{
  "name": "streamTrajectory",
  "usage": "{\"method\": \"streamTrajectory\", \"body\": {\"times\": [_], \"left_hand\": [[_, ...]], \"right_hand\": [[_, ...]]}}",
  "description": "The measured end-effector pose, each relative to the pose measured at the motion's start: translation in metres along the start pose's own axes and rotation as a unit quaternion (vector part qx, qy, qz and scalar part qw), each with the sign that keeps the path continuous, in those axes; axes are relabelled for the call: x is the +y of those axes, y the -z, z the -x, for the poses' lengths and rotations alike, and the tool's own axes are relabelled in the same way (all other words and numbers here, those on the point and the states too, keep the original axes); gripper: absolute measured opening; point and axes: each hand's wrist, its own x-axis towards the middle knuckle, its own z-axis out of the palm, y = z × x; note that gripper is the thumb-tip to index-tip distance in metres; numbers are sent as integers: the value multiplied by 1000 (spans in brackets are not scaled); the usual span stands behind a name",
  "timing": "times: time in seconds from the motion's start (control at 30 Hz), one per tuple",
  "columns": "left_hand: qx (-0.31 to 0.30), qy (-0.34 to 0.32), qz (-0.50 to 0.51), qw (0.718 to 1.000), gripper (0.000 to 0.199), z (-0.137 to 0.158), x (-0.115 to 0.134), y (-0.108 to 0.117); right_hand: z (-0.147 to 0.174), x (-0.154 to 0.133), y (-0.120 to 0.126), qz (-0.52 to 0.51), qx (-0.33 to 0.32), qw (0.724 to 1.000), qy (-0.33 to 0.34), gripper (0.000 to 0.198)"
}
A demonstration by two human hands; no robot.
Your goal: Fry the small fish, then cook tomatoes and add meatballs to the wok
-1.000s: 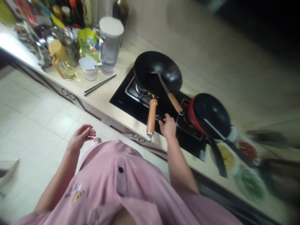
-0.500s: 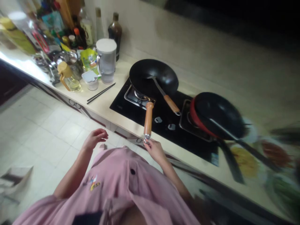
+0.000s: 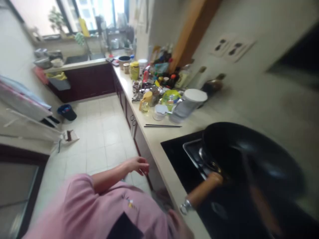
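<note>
My left hand [image 3: 140, 166] hovers in front of the counter edge, fingers loosely bent with nothing visible in them. Low in the view, my right hand [image 3: 178, 224] is a blur beside my pink shirt, and its fingers cannot be made out. It is nearest to the wooden handle [image 3: 205, 191] of a black wok [image 3: 276, 162], which sits on the left burner of the black gas hob [image 3: 178, 156]. A spatula [image 3: 264, 207] with a wooden grip rests in the wok, smeared by motion. Black chopsticks [image 3: 163, 125] lie on the counter left of the hob.
Behind the chopsticks stand a lidded water jug [image 3: 189, 104], a white tub [image 3: 160, 112], an oil pot [image 3: 146, 102] and several bottles and jars. Further off are a sink [image 3: 77, 59] under the window, a bin [image 3: 66, 112] and a dustpan [image 3: 71, 136] on the tiled floor.
The view has swung left, bringing the sink and window in and taking the red pan out. My right hand, earlier at the tip of the wok handle, now appears lower, near my shirt.
</note>
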Motion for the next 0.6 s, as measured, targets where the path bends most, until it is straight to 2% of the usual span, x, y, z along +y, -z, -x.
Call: {"method": "streamTrajectory", "body": {"times": [0.2, 0.37, 0.47, 0.6], "left_hand": [[158, -8, 30, 987, 64, 71, -25, 51], [232, -10, 71, 970, 63, 101, -38, 104], [241, -29, 93, 966, 61, 112, -34, 149], [290, -70, 120, 947, 58, 141, -28, 229]], "right_hand": [[-50, -70, -52, 11, -75, 993, 86, 37], [-97, -120, -100, 1, -151, 978, 142, 43], [-131, -163, -132, 5, -193, 967, 163, 49], [-185, -257, -168, 109, -147, 953, 243, 52]]}}
